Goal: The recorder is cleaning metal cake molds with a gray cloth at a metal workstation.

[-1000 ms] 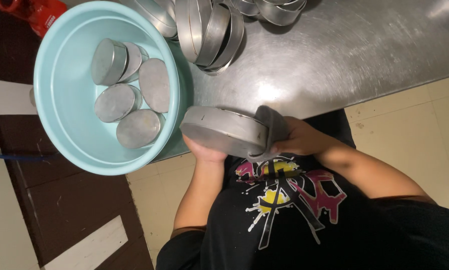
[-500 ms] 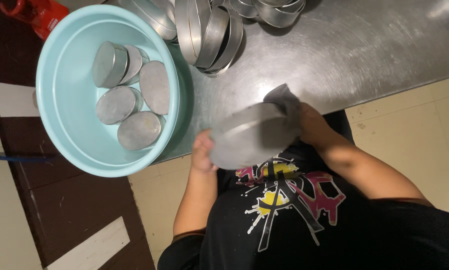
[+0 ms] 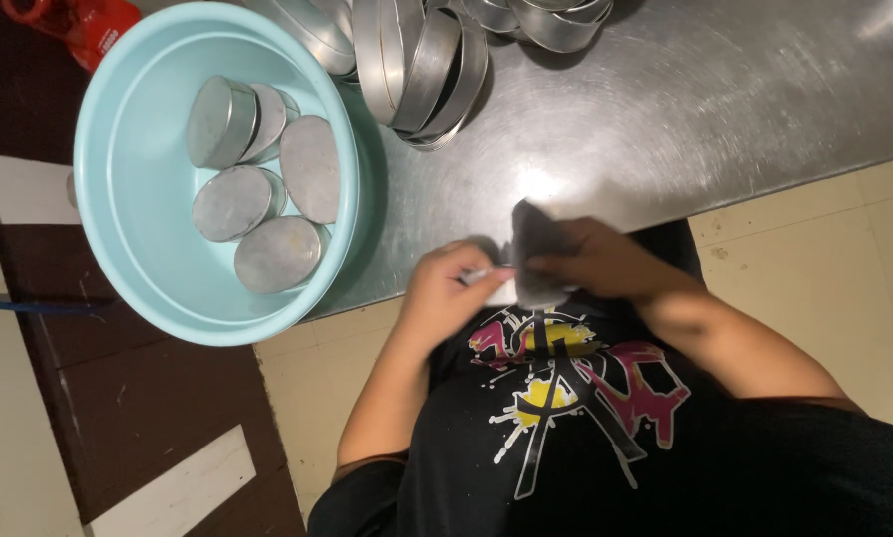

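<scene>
My left hand (image 3: 444, 290) and my right hand (image 3: 605, 264) meet at the edge of the steel table (image 3: 685, 109), just above my black printed shirt. My right hand grips a grey cloth (image 3: 534, 249) pressed against a round metal tin (image 3: 482, 274). The tin is turned edge-on, so only a thin bright sliver shows between the hands. My left hand holds that tin from the other side. Most of the tin is hidden by the cloth and fingers.
A light blue plastic basin (image 3: 128, 179) overhangs the table's left end and holds several round metal tins (image 3: 267, 189). More metal tins (image 3: 416, 55) lean in a row at the table's far side. A red object (image 3: 78, 20) lies top left. Tiled floor (image 3: 844, 249) is on the right.
The tin, earlier held flat and then tilted with its round face showing, has turned edge-on. The cloth now covers it and both hands have closed in together.
</scene>
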